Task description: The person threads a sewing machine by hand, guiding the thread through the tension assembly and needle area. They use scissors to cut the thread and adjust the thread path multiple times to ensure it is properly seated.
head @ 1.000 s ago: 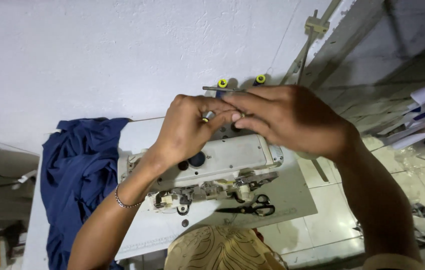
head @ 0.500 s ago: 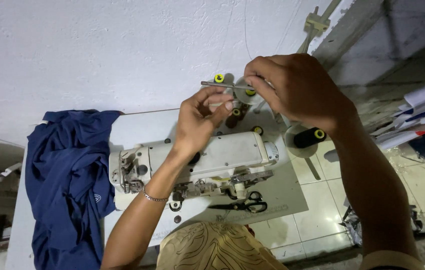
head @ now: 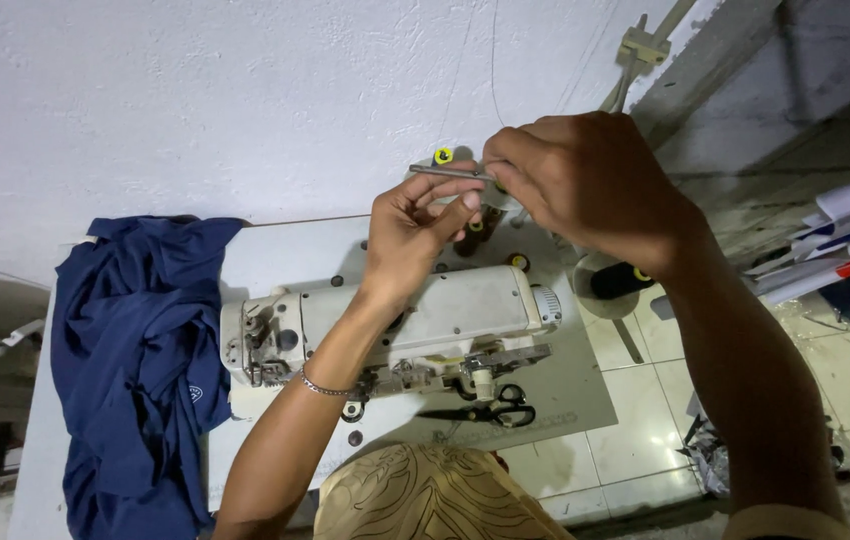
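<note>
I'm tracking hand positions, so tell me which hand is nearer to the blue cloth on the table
Left. The left hand is raised above the sewing machine, just right of the blue cloth. The right hand is farther right, pinching the thin metal rod.

White wall point(head: 195, 100), tiled floor point(head: 635, 440).

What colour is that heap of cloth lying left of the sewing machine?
The cloth is dark navy blue, plain; the head view shows it clearly.
</note>
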